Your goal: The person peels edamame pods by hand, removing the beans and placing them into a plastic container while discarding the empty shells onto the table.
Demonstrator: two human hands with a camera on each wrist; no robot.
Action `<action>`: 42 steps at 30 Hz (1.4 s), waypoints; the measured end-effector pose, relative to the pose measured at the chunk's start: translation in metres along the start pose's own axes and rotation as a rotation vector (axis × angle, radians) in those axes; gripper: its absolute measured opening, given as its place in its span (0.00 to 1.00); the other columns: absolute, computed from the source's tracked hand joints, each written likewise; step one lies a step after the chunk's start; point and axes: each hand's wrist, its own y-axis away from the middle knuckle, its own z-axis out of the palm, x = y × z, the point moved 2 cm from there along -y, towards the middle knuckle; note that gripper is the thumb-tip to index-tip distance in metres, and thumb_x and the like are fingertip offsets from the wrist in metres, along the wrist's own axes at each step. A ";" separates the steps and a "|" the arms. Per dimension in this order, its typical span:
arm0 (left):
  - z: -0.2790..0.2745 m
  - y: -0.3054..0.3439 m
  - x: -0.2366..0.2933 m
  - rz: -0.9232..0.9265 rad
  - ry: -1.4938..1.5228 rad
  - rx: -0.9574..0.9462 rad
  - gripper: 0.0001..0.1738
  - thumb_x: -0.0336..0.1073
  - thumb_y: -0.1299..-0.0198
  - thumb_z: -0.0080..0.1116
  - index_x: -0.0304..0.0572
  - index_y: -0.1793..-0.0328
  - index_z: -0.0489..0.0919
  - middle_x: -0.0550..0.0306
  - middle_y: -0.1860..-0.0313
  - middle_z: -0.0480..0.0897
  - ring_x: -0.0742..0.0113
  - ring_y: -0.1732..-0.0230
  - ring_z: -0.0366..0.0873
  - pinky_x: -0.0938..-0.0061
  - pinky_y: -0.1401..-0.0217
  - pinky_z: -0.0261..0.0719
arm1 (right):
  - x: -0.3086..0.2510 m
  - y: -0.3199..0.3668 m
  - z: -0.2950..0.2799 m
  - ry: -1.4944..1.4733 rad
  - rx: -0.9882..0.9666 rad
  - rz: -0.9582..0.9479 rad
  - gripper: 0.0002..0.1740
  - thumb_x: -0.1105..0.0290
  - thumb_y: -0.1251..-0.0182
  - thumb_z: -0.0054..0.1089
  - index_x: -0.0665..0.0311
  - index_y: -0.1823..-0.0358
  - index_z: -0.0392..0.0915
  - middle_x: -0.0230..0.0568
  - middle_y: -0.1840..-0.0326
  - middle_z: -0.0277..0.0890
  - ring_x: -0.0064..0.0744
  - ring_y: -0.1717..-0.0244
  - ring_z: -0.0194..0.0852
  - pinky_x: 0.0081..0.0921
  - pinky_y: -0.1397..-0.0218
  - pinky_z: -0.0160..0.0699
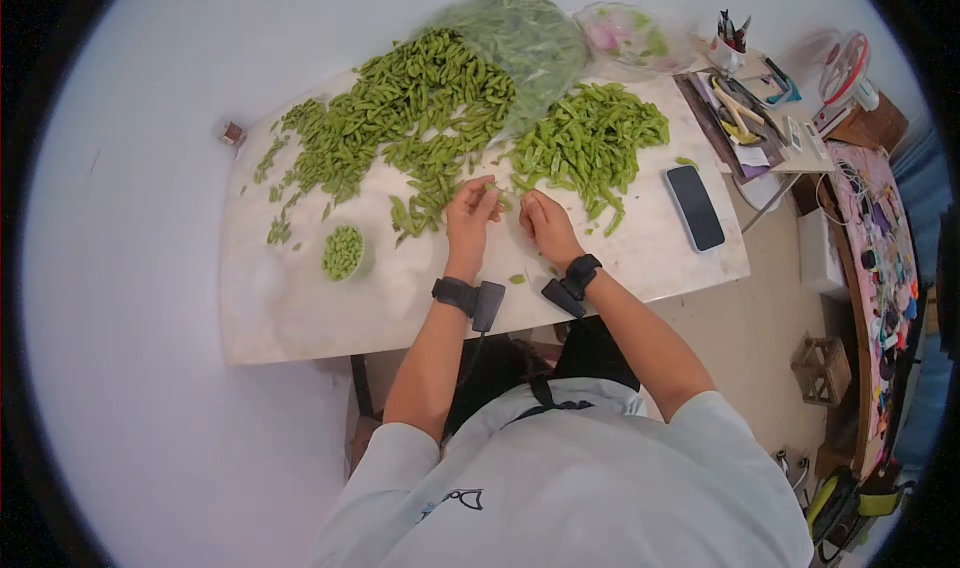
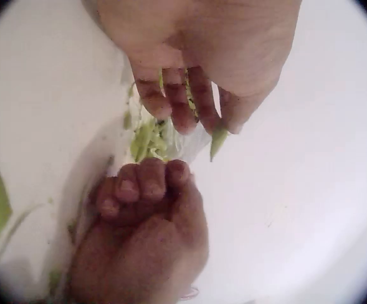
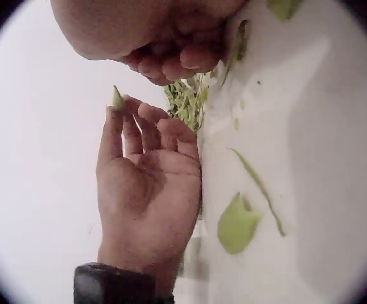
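Note:
A small green bean pod (image 2: pixel 218 143) is pinched between the thumb and forefinger of my left hand (image 1: pixel 468 223), its tip sticking out. My right hand (image 1: pixel 548 228) is close beside it, fingers curled in toward the palm and thumb against the forefinger; nothing shows in its grasp. Beyond the left hand spreads a large heap of plump pods (image 1: pixel 400 98). Past the right hand lies a heap of lighter, flatter pods (image 1: pixel 590 143). A small bowl (image 1: pixel 361 268) of shelled green beans (image 1: pixel 342 252) stands to the left.
A clear plastic bag (image 1: pixel 520 43) of pods sits at the back, next to a patterned dish (image 1: pixel 630 36). On the right lies a phone (image 1: pixel 694 208). A loose pod piece (image 3: pixel 237 228) and a thin strand (image 3: pixel 259 187) lie near the hands. A side table holds tools (image 1: pixel 740 113).

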 end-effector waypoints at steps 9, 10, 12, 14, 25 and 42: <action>-0.003 0.011 -0.003 0.010 -0.024 -0.041 0.12 0.28 0.38 0.57 0.33 0.48 0.77 0.60 0.67 0.78 0.75 0.72 0.74 0.79 0.68 0.74 | 0.004 0.000 0.001 -0.054 -0.052 0.079 0.18 0.59 0.26 0.43 0.66 0.70 0.70 0.35 0.78 0.67 0.22 0.76 0.63 0.20 0.72 0.63; -0.004 0.011 -0.005 0.021 -0.036 -0.033 0.12 0.27 0.39 0.57 0.33 0.49 0.77 0.61 0.68 0.78 0.75 0.73 0.74 0.80 0.68 0.74 | -0.016 0.002 0.001 -0.015 -0.079 0.116 0.18 0.61 0.28 0.44 0.69 0.69 0.71 0.42 0.76 0.69 0.29 0.74 0.65 0.25 0.68 0.66; -0.004 0.009 -0.008 0.037 -0.058 -0.020 0.13 0.25 0.41 0.59 0.33 0.50 0.77 0.61 0.68 0.78 0.75 0.73 0.74 0.81 0.69 0.73 | -0.025 0.007 0.002 0.051 -0.116 0.137 0.18 0.61 0.29 0.45 0.71 0.68 0.71 0.46 0.76 0.71 0.33 0.72 0.68 0.28 0.64 0.69; -0.005 0.007 -0.010 0.050 -0.047 -0.026 0.12 0.25 0.41 0.59 0.33 0.50 0.77 0.61 0.69 0.78 0.76 0.73 0.74 0.81 0.69 0.73 | -0.022 0.004 0.000 0.112 -0.137 0.099 0.18 0.60 0.29 0.46 0.70 0.68 0.72 0.42 0.76 0.72 0.28 0.73 0.68 0.26 0.64 0.69; -0.008 0.010 -0.018 0.053 -0.013 -0.006 0.10 0.22 0.45 0.62 0.33 0.57 0.77 0.57 0.65 0.80 0.74 0.73 0.74 0.80 0.69 0.74 | -0.011 0.004 -0.002 -0.004 -0.094 0.171 0.18 0.62 0.33 0.50 0.68 0.76 0.70 0.30 0.83 0.63 0.20 0.79 0.57 0.22 0.73 0.59; 0.001 0.020 -0.014 0.215 -0.154 -0.031 0.05 0.18 0.45 0.60 0.32 0.65 0.78 0.58 0.68 0.78 0.75 0.72 0.75 0.81 0.68 0.75 | -0.015 0.006 0.001 0.058 -0.016 0.063 0.15 0.65 0.31 0.50 0.68 0.74 0.73 0.29 0.81 0.63 0.18 0.77 0.56 0.20 0.72 0.58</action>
